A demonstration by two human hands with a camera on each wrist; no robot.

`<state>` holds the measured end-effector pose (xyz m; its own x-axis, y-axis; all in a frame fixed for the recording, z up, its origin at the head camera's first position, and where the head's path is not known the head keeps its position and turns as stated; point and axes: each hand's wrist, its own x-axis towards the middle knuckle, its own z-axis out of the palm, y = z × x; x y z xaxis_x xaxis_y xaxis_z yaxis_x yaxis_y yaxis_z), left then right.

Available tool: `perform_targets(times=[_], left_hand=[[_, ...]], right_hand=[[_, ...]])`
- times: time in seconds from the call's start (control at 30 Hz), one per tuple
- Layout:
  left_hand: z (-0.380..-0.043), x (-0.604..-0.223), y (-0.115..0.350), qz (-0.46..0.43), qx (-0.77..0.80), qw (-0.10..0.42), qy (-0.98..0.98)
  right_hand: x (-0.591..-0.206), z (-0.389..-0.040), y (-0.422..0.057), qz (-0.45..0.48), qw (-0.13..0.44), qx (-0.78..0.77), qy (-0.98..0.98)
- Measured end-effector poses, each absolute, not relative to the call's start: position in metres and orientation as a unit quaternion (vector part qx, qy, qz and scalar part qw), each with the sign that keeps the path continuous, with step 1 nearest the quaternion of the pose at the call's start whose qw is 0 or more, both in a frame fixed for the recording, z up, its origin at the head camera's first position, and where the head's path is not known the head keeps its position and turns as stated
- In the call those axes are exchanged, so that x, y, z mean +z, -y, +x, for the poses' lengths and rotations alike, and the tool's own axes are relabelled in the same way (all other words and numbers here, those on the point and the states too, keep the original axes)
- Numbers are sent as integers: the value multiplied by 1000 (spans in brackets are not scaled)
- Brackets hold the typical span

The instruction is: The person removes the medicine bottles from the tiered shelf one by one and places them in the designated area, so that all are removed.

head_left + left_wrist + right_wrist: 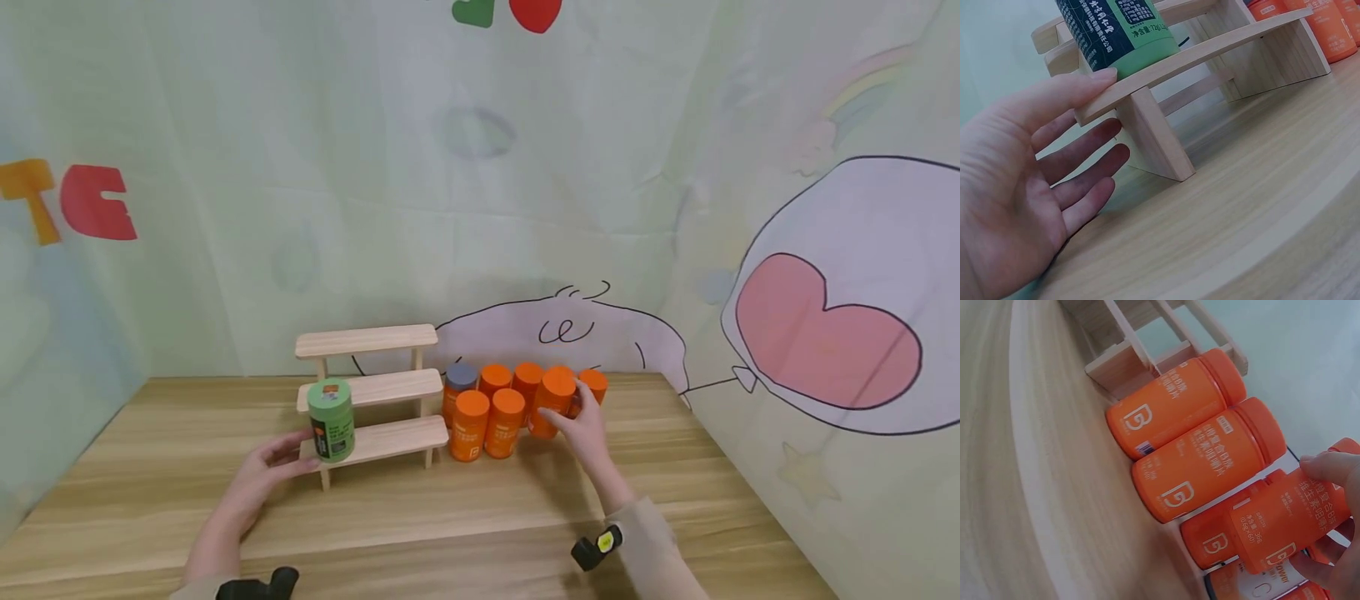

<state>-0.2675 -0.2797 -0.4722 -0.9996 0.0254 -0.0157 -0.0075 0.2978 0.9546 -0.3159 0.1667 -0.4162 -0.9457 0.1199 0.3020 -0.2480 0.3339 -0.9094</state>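
Note:
A green jar (pixel 332 421) stands upright at the left end of the lowest step of a three-tier wooden display rack (pixel 397 440). My left hand (pixel 258 479) grips that end of the step, its thumb on top beside the jar and its other fingers below, loosely bent, in the left wrist view. My right hand (pixel 585 429) holds an orange bottle (pixel 551 402) between thumb and fingers. In the right wrist view, this held bottle (pixel 1285 519) is tilted and in front of other bottles; whether its base touches the table cannot be told.
Right of the rack stand two front orange bottles (pixel 468 427), with more orange bottles (pixel 495 379) and a grey-capped bottle (pixel 460 379) behind. Another orange bottle (pixel 592 383) is partly hidden by my right hand. A printed curtain (pixel 450 208) hangs behind the wooden table (pixel 405 533).

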Motion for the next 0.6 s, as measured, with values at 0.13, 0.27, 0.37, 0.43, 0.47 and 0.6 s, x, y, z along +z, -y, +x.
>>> perform_targets(times=[0.13, 0.27, 0.37, 0.43, 0.47, 0.6], left_hand=[[-267, -472, 279, 11, 586, 4, -810], [-268, -474, 279, 9, 594, 7, -805], [-267, -474, 280, 4, 603, 15, -797], [-266, -473, 280, 2, 605, 19, -796], [-266, -472, 280, 2, 604, 21, -796], [-265, -469, 281, 0, 598, 28, -801]], right_hand=[[-429, -319, -169, 34, 160, 571, 805], [-439, -320, -168, 31, 155, 564, 810], [-445, -322, -165, 34, 153, 565, 810], [-447, -322, -164, 38, 157, 567, 808], [-448, -322, -163, 41, 161, 567, 807], [-452, -322, -160, 50, 173, 564, 806]])
